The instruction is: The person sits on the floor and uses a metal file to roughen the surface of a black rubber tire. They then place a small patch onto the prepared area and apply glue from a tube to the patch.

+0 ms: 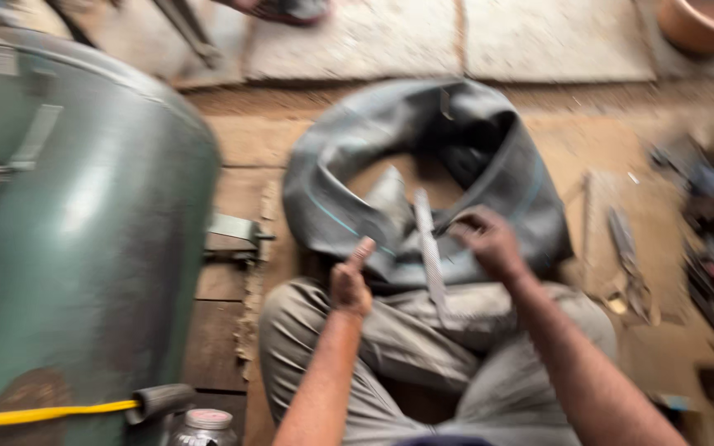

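Hands work on a black rubber tube (349,157) on a person's lap.

Picture is blurry. The floppy tube lies bent in a ring over the knees of the grey trousers (423,347) and onto the brown floor (249,140), its open middle facing up. The right hand (489,244) has its grip closed on a fold of the tube. The left hand (349,285) is a fist with the thumb up, just beside the tube; I cannot tell if it holds anything. A thin grey strip (430,256) runs between the hands, long way pointing from the lap up toward the tube's hole. A big green tank (84,223) stands at the left.
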